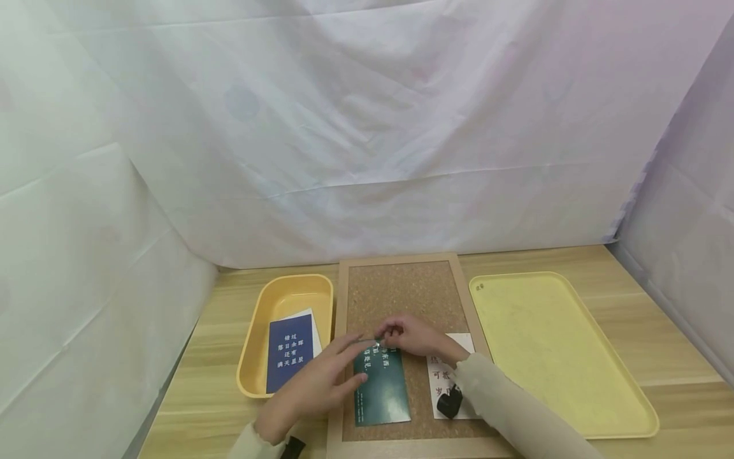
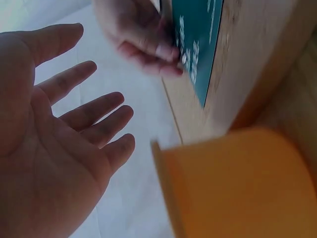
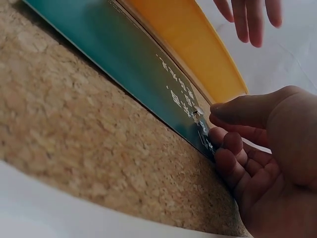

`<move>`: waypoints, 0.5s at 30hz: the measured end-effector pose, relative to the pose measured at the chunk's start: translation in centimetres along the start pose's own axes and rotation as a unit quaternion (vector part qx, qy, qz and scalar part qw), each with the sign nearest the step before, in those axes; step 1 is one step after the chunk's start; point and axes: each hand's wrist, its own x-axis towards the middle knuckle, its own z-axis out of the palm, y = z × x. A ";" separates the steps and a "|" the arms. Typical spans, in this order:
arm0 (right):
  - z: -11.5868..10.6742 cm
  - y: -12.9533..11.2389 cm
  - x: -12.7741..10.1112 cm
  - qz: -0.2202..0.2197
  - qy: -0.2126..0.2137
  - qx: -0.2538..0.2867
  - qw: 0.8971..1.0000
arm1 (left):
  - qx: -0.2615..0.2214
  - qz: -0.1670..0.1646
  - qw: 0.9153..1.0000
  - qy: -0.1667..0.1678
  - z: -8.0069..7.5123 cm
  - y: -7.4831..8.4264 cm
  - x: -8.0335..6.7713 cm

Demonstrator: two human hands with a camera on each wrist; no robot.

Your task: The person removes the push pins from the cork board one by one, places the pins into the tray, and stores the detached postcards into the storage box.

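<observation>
The green card point(image 1: 381, 384) lies flat on the cork board point(image 1: 407, 299), along the board's left side, so a pin can fix it there. Your right hand point(image 1: 414, 335) curls its fingertips on a small pin point(image 3: 199, 112) at the card's top edge. Your left hand point(image 1: 321, 382) is spread flat, its fingers at the card's left edge, likely steadying it. Right of the green card lies a white card point(image 1: 444, 370). Left of the board, a small tray point(image 1: 287, 299) holds a blue card point(image 1: 291, 352); right of it sits a large tray point(image 1: 550, 350), all on the worktop point(image 1: 659, 331).
</observation>
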 end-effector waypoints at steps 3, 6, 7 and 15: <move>0.0 -0.1 0.0 -0.004 0.002 -0.005 1.000 | 0.004 0.009 1.000 -0.023 0.7 0.4 0.3; 0.0 -0.3 0.0 -0.015 0.003 -0.014 1.000 | 0.018 0.020 0.999 -0.044 1.3 0.7 0.6; 0.0 -0.3 0.0 -0.018 0.003 -0.017 1.000 | 0.024 0.021 0.998 -0.051 1.6 0.8 0.6; 0.1 -0.4 -0.1 -0.022 0.004 -0.015 1.000 | 0.071 0.038 0.993 -0.088 3.3 0.8 0.8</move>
